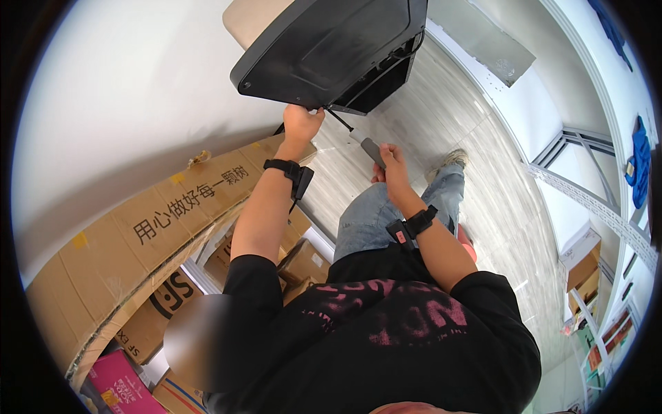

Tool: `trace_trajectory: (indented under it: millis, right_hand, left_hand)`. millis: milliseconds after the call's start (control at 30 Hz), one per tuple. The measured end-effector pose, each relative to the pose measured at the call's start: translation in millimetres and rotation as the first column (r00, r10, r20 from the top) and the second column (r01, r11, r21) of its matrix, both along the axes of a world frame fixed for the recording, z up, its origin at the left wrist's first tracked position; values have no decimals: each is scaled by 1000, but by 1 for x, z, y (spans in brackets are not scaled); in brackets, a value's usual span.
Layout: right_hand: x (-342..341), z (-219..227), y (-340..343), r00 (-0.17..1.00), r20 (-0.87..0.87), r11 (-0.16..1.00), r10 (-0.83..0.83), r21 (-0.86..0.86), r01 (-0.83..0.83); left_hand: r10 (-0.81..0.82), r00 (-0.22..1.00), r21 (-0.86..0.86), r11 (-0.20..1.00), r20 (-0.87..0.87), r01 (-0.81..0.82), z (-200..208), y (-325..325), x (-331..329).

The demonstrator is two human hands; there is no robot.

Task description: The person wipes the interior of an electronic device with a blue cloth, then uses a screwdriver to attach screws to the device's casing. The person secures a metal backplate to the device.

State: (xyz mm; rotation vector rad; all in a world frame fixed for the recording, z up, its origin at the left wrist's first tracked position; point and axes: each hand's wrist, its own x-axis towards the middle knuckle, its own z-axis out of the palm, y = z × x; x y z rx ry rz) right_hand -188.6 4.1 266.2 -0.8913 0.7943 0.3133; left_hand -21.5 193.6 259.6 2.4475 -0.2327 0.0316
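Observation:
A large black plastic shell with a beige part behind it fills the top of the head view. My right hand is closed round the grey handle of a screwdriver. Its dark shaft slants up and left, and the tip meets the lower edge of the shell. Right there my left hand has its fingers curled, the thumb beside the tip. Whatever the left fingers pinch is hidden. A dark cable runs along the shell's right side.
On the left, a long cardboard sheet lies over shelving with several boxes, a pink one among them. A white metal rack lines the right, with blue cloth hanging. Below me is grey wood-look floor.

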Motion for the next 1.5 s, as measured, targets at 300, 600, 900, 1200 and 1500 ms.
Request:
trace_trajectory:
  millis: [300,600,900,1200,1500]
  right_hand:
    - [1,-10,-10,972,1,972,234,-25,-234]
    - [2,-14,3,999,48,991,9,-131,-3]
    - [11,8,-17,985,-6,985,170,42,-169]
    - [-7,5,-40,983,9,982,186,25,-186]
    - [-43,40,-102,990,-14,988,141,-64,-142]
  left_hand:
    - [45,999,11,999,-24,-45,4,-3,-3]
    - [27,999,-17,999,-41,-28,4,-3,-3]
    - [32,999,-31,999,-22,-33,-1,-3,-3]
    - [20,999,28,999,-37,-19,4,-6,-3]
    - [-7,999,-172,985,-37,0,-11,5,-5]
